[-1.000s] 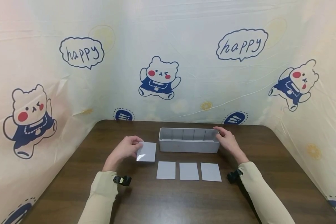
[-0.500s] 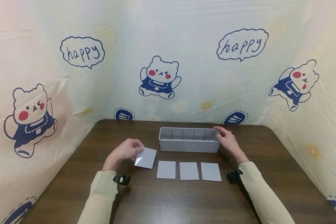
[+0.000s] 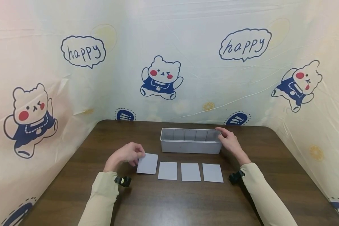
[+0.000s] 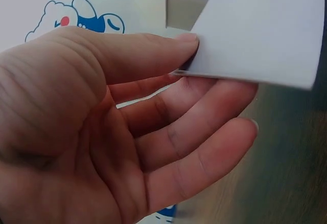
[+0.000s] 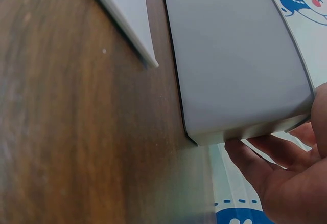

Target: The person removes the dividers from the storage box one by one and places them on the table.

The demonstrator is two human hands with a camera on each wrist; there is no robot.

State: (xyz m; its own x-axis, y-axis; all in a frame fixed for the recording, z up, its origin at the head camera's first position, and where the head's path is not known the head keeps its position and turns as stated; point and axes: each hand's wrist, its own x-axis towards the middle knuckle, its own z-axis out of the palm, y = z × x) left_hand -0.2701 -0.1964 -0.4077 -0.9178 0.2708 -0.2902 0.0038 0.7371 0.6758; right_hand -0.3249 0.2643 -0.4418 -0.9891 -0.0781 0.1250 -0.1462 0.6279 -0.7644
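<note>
My left hand [image 3: 129, 153] pinches a square white card [image 3: 147, 164] by its left edge. In the left wrist view the thumb lies on top of the card [image 4: 260, 32], with fingers underneath. To the right, three similar white cards [image 3: 167, 170] lie in a row on the table. Behind them stands a long grey box [image 3: 190, 147] with thin dividers inside. My right hand [image 3: 230, 142] holds the box's right end, its thumb at the rim. The right wrist view shows its fingers against the outer end wall of the box [image 5: 235, 55].
The dark wooden table [image 3: 175, 204] carries everything. Behind and at both sides hangs a pale curtain [image 3: 197, 62] printed with cartoon bears. A small black camera [image 3: 122, 181] is worn on the left wrist and another black camera [image 3: 236, 177] on the right.
The left hand has brought its card down and nearer, from beside the box to the left end of the card row. My right hand and the box have stayed put.
</note>
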